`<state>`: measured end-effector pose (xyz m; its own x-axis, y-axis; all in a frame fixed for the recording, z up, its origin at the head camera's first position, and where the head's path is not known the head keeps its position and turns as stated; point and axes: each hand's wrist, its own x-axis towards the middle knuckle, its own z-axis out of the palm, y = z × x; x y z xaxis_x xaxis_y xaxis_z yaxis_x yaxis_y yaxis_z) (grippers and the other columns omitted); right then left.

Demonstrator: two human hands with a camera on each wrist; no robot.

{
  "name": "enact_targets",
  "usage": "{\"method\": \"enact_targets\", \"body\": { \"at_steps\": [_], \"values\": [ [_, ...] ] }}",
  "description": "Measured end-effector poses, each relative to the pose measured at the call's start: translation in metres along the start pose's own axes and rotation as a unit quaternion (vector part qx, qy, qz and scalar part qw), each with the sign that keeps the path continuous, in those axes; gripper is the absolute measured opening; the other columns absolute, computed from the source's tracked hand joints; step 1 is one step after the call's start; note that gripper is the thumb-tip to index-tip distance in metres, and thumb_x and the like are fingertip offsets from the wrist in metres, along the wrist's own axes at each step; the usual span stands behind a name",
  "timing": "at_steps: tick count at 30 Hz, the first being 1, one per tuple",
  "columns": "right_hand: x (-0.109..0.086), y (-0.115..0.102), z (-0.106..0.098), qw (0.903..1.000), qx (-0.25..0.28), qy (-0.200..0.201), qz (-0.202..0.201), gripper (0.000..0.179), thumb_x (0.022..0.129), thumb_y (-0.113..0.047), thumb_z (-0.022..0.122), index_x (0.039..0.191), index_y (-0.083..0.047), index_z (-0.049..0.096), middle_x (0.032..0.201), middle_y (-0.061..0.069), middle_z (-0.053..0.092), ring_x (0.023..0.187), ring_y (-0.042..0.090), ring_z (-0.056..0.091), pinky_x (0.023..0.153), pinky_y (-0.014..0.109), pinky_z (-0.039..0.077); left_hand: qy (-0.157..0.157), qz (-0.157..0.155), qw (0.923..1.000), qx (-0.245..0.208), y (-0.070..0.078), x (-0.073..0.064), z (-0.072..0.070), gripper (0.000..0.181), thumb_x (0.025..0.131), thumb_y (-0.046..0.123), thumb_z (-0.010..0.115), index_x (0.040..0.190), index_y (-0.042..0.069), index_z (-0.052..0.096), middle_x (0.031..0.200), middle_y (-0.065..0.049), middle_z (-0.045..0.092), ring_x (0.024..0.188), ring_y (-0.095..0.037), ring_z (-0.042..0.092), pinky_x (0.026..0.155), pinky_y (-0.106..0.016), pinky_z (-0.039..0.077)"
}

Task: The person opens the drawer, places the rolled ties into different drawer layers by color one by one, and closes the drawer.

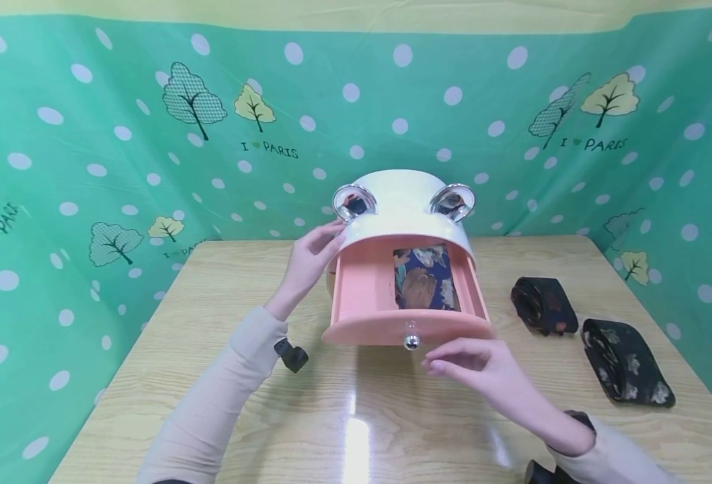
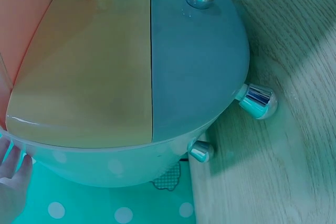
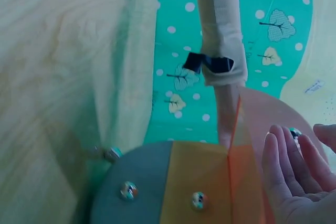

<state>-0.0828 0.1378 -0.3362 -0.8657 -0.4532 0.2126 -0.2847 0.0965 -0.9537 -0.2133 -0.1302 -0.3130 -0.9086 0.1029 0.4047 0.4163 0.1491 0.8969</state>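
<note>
A white rounded drawer chest (image 1: 399,191) with chrome ear-like rounds stands at the table's back. Its pink top drawer (image 1: 362,289) is pulled out and holds a folded dark-blue floral cloth (image 1: 425,279). My left hand (image 1: 316,252) touches the chest's left side with extended fingers, beside the chrome round; its fingers also show at the edge of the left wrist view. Just right of the drawer's chrome knob (image 1: 411,342), apart from it, hovers my right hand (image 1: 483,366), fingers loosely bent and holding nothing. Below, the yellow drawer (image 2: 89,77) and blue-grey drawer (image 2: 199,66) are closed.
Right of the chest lie two folded dark patterned cloths, a smaller one (image 1: 546,306) and a larger one (image 1: 628,363). Chrome feet (image 2: 258,100) support the chest on the wooden table (image 1: 241,417). A green dotted curtain (image 1: 307,87) hangs behind and along both sides.
</note>
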Motion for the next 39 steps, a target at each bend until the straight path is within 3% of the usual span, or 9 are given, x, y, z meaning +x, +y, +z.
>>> {"method": "enact_targets", "body": {
  "at_steps": [3,6,12,17,22,29,39],
  "values": [
    [0.002,0.005,0.003,0.9992,0.033,-0.017,0.016,0.024,0.085,-0.005,0.056,0.098,0.015,0.058,0.088,0.012,0.067,0.078,0.017,0.065,0.070,0.036,0.054,0.000,0.000,1.0000,-0.002,0.000,0.000,0.000,0.028,0.086,0.004,0.055,0.110,-0.009,0.054,0.127,-0.018,0.048,0.117,-0.025,0.045,0.096,-0.026,0.041],
    [0.004,0.008,0.006,0.9963,0.059,-0.026,0.057,0.031,0.086,-0.009,0.056,0.103,0.017,0.055,0.091,0.011,0.067,0.080,0.018,0.065,0.073,0.036,0.054,0.000,-0.003,1.0000,-0.004,0.000,0.000,0.000,0.028,0.086,0.004,0.055,0.110,-0.010,0.054,0.127,-0.018,0.048,0.117,-0.026,0.045,0.096,-0.026,0.041],
    [0.007,0.011,0.012,0.9823,0.109,-0.034,0.148,0.041,0.089,-0.018,0.053,0.112,0.016,0.050,0.100,0.020,0.063,0.087,0.023,0.064,0.080,0.034,0.052,-0.001,-0.004,1.0000,-0.002,0.001,-0.002,0.000,0.028,0.086,0.005,0.055,0.110,-0.009,0.054,0.127,-0.018,0.048,0.117,-0.026,0.045,0.095,-0.025,0.041],
    [0.010,0.012,0.017,0.9673,0.176,-0.027,0.181,0.044,0.088,-0.020,0.054,0.116,0.014,0.047,0.103,0.018,0.063,0.093,0.024,0.062,0.084,0.037,0.049,0.000,0.001,1.0000,-0.003,0.001,-0.002,0.000,0.028,0.086,0.004,0.055,0.110,-0.010,0.054,0.127,-0.019,0.048,0.117,-0.026,0.045,0.096,-0.025,0.041],
    [0.011,0.012,0.019,0.9483,0.251,-0.014,0.193,0.038,0.088,-0.018,0.053,0.115,0.009,0.048,0.101,0.014,0.064,0.095,0.022,0.061,0.086,0.037,0.048,-0.002,0.003,1.0000,-0.003,0.000,-0.002,0.000,0.028,0.086,0.005,0.054,0.110,-0.010,0.054,0.127,-0.019,0.048,0.117,-0.026,0.045,0.096,-0.025,0.040],
    [0.013,0.008,0.022,0.9305,0.299,0.005,0.211,0.032,0.089,-0.019,0.053,0.113,0.001,0.050,0.101,0.011,0.065,0.095,0.022,0.061,0.087,0.036,0.047,0.001,0.000,0.9999,-0.010,-0.001,-0.001,0.000,0.028,0.086,0.004,0.054,0.111,-0.010,0.053,0.127,-0.018,0.047,0.117,-0.025,0.045,0.096,-0.026,0.040],
    [0.015,0.002,0.024,0.9196,0.329,0.025,0.213,0.021,0.088,-0.018,0.054,0.106,-0.006,0.056,0.102,0.008,0.065,0.094,0.017,0.062,0.085,0.030,0.048,0.002,0.000,0.9999,-0.013,-0.001,-0.001,0.000,0.028,0.086,0.004,0.055,0.110,-0.010,0.054,0.127,-0.018,0.048,0.118,-0.024,0.045,0.096,-0.025,0.040]
  ]
}}
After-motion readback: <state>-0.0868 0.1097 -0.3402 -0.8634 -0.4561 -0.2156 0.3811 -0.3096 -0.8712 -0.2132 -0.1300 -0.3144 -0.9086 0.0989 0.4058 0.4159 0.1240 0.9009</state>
